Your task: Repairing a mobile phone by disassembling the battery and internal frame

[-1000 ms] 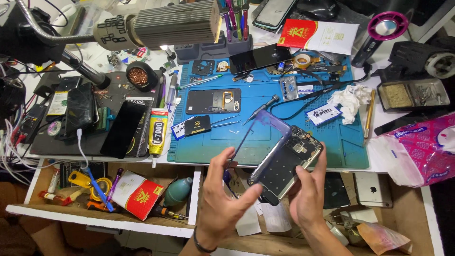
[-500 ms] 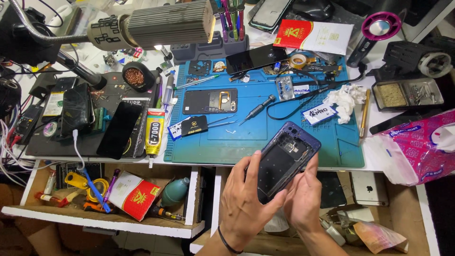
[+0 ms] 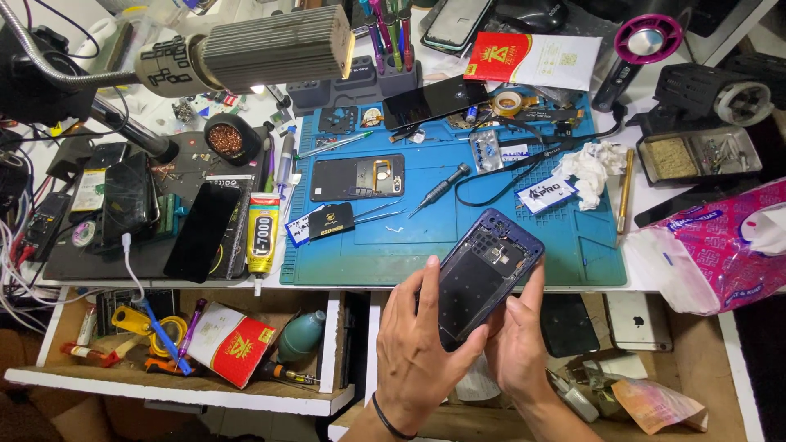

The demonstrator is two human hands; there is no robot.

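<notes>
Gripping phone frame (image 3: 485,274) (beyond mat edge (image 3: 458,281))

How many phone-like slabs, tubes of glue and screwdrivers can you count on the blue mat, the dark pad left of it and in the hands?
Phone frame, held by left hand and right hand: 1
Phone back covers and dark slabs on the blue mat: 2
Dark phones on the dark pad: 2
Glue tubes: 1
Screwdrivers on the mat: 1
Total: 7

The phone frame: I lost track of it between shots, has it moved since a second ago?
Yes. The phone frame has come down toward the near edge of the blue mat, held in both hands.
</notes>
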